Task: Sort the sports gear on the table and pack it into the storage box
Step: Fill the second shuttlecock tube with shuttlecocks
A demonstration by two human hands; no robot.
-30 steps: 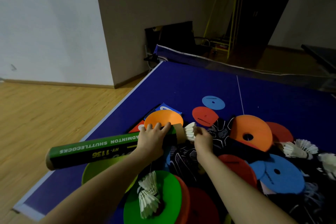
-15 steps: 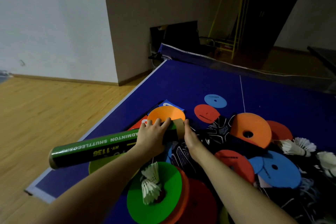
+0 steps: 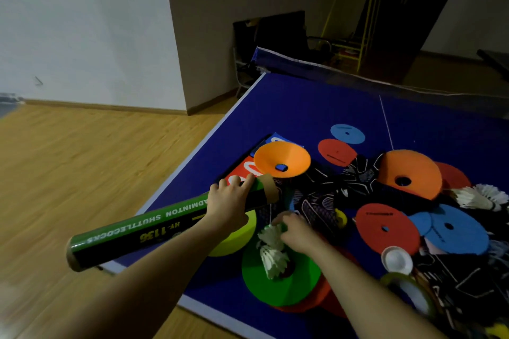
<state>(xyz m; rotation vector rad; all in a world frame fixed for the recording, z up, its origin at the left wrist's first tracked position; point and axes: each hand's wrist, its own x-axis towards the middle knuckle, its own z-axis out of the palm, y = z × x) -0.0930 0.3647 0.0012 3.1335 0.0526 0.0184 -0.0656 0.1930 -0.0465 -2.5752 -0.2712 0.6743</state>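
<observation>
Shuttlecock loading looks to be the step in hand. Left hand (image 3: 228, 205) wraps round the tube (image 3: 165, 224) near its open cardboard mouth, holding it slanted out past the counter (image 3: 289, 107) edge. Right hand (image 3: 298, 231), just below that mouth, closes its fingertips on the feathers of a shuttlecock (image 3: 271, 252) lying on a green cone (image 3: 281, 281); how firm the pinch is, I cannot tell. Next it likely needs lifting and feeding cork-first into the mouth. Tube is dark green with yellow lettering; feathers are white and splayed.

dim indoor light, dark right background (wide-angle bending, blurred lower edges)
</observation>
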